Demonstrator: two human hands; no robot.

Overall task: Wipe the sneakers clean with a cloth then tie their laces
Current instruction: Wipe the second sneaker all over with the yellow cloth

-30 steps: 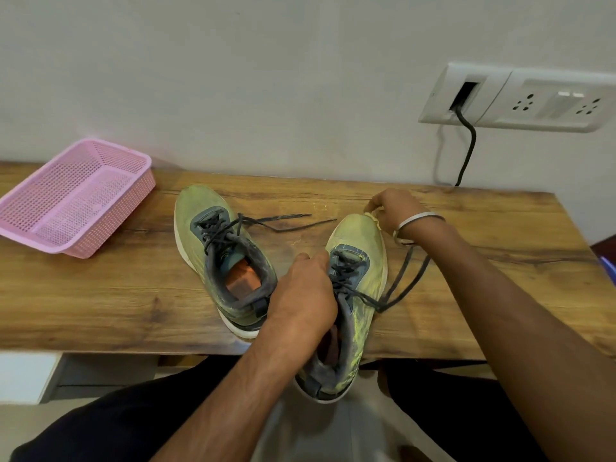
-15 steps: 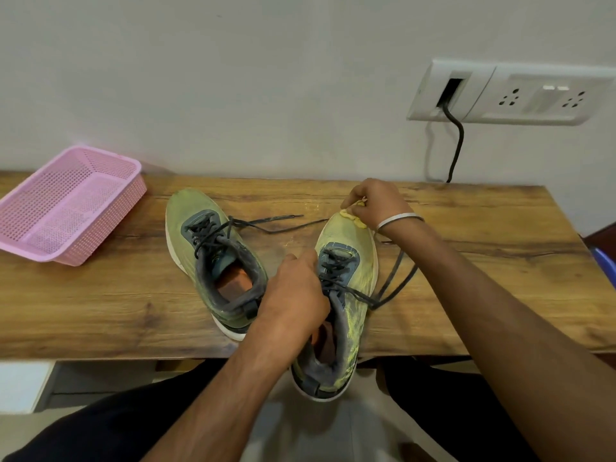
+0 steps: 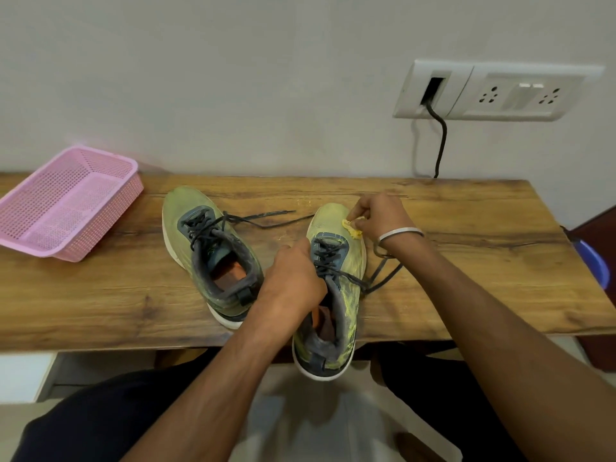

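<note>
A: From the head camera we see two yellow-green sneakers on the wooden table [image 3: 466, 268]. The right sneaker [image 3: 336, 295] has its heel hanging over the near edge; the left sneaker [image 3: 206, 255] lies fully on the top, its dark laces [image 3: 266, 218] trailing loose toward the other shoe.

B: Our left hand [image 3: 293, 285] is curled on the right sneaker's collar beside the tongue, gripping it. Our right hand [image 3: 380, 215] pinches a small yellow cloth [image 3: 352, 228] against the toe.

A: Can we read any brand or writing?

B: None we can make out on the shoes. A pink perforated basket [image 3: 66, 201] sits at the table's far left, and a black cable [image 3: 440, 141] drops from the wall socket panel [image 3: 500, 91].
</note>
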